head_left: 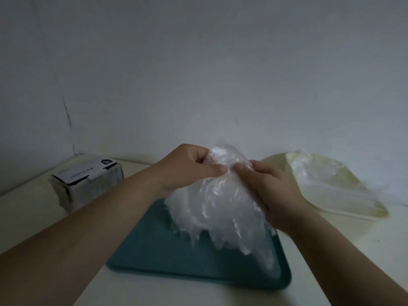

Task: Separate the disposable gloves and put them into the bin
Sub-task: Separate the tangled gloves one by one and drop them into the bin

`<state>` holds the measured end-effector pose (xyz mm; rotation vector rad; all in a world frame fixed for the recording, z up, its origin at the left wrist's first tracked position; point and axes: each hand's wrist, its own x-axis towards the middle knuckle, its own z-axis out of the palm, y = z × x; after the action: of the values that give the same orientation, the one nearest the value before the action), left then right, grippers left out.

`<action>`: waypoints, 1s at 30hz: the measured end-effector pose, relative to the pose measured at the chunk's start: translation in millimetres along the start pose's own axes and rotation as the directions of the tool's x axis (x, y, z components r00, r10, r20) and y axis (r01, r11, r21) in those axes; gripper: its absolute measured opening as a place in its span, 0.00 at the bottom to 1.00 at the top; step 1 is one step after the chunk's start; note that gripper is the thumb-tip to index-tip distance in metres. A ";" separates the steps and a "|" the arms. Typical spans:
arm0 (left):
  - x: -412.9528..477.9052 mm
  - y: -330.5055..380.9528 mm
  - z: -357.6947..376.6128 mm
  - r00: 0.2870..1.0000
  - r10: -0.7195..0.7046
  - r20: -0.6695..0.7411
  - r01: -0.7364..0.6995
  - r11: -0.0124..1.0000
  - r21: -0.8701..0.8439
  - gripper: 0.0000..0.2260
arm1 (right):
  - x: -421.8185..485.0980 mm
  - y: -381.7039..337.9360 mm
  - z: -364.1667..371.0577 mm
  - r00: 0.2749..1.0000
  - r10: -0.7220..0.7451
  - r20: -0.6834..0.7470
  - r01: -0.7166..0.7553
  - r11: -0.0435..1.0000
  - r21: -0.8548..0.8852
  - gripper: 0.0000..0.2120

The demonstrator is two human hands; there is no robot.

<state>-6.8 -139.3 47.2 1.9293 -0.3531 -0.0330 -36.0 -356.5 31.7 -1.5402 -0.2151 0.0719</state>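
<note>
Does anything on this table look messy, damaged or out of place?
Only small things. The loose gloves in the cream bin trail over its right rim rather than lying fully inside. The box at left looks creased, with its top flap lifted. The held glove clump looks intact.

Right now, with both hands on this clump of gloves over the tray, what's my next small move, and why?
Probably draw the hands apart to peel one glove free. The left hand and right hand both pinch the top of the clump of gloves, which hangs over the teal tray, so nothing is separated yet; the bin sits to the right.
</note>
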 end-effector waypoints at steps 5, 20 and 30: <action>-12.3 -5.9 -5.2 0.988 -0.113 0.105 0.128 0.979 -0.156 0.16 | -1.4 9.4 -20.9 0.999 0.044 0.009 -0.044 0.999 -0.030 0.21; -17.5 -9.0 17.7 0.987 -0.160 0.007 0.152 0.921 -0.358 0.14 | 3.3 19.3 -5.3 0.982 -0.031 0.187 0.054 0.992 -0.116 0.14; -19.5 -35.9 24.1 0.974 -0.223 0.039 0.182 0.672 -0.718 0.07 | 15.3 44.4 -12.8 1.000 -0.009 -0.010 0.009 1.000 -0.008 0.28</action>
<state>-21.7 -144.0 2.4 1.1608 -0.0560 -0.2370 -14.8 -364.8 -11.2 -1.5476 -0.2149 0.0562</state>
